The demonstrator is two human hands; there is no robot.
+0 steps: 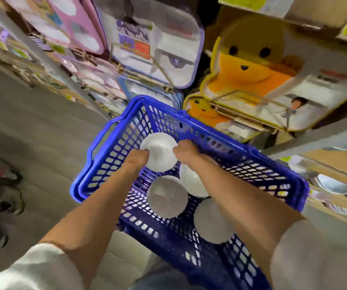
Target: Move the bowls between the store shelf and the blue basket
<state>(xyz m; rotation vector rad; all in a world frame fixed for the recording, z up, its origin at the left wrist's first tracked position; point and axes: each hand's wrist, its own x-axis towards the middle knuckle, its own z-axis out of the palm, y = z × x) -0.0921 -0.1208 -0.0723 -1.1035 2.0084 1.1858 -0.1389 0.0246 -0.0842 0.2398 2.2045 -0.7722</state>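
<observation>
One bowl point(159, 152), facing unclear, held by left hand point(137, 159) and right hand point(186, 150).

— What lies in the basket point(105, 155)?

— Four bowls. The far bowl point(159, 151) is at the far end, between the left hand point(137, 160) and the right hand point(186, 150), each holding one side. Nearer, the middle bowl point(166, 197) lies left of the right forearm point(231, 195). The third bowl point(191, 183) is just right of it, partly under that forearm. The nearest bowl point(212, 222) is at the near right.

— And around it?

— Packaged goods point(252, 70) stand on shelves behind. Stacked dishes point(331, 185) lie on a shelf to the right. Another person's shoes point(11, 206) are well to the left.
</observation>
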